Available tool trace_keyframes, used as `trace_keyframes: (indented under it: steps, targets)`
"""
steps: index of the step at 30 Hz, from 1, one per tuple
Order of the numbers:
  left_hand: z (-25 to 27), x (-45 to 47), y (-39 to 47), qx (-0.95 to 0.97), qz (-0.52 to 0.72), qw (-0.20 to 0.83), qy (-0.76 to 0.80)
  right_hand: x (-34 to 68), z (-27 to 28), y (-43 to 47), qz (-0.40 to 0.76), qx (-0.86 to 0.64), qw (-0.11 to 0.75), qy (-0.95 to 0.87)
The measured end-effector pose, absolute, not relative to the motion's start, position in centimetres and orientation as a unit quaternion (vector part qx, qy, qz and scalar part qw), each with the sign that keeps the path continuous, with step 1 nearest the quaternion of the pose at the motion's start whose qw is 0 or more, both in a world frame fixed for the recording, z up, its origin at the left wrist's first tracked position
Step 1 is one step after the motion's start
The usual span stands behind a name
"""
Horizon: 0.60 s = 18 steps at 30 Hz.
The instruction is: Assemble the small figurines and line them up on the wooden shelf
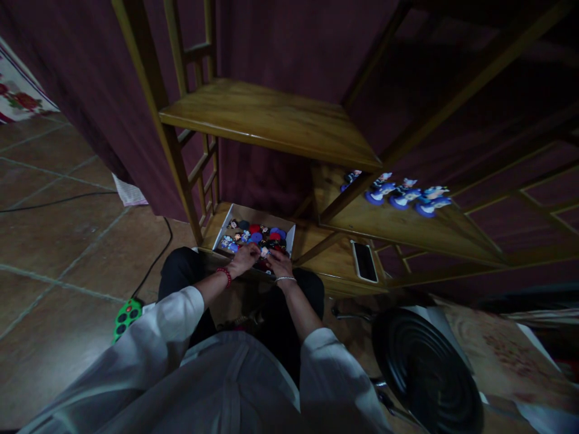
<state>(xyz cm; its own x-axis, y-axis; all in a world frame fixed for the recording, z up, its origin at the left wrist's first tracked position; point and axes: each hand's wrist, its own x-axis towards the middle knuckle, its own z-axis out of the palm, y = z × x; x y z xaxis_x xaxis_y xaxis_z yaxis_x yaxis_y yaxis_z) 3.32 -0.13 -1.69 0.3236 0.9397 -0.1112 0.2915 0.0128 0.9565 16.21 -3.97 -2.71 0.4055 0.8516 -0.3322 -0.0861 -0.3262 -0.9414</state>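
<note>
Both of my hands meet over the near side of a white open box (291,234) on the lowest shelf. A small figurine (265,252) with a pale head sits between the fingertips of my left hand (245,257) and my right hand (280,263). The fingers of both hands are closed around it, and its lower part is hidden. Inside the box lie several more figurines (227,242) and round bases (256,237) in blue, red and black. Several figurines (400,195) on blue bases stand in a row on the higher shelf at right.
A wooden shelf frame (271,117) rises in front of me, with a board above the box. A phone-like black and white object (364,261) lies to the right. A black round stool (425,374) stands at lower right. A green power strip (126,318) with a cord is on the floor.
</note>
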Motion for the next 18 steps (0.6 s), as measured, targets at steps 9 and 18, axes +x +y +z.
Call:
trace_keyframes:
  steps: [9,18]
  targets:
    - [-2.5,3.5,0.1,0.611,0.333,0.511,0.504,16.1,-2.7,-3.8,0.477,-0.656,0.52,-0.266]
    - [-3.3,3.7,0.3,0.6,0.37,0.489,0.514,15.8,-3.2,-3.8,0.463,-0.66,0.518,-0.286]
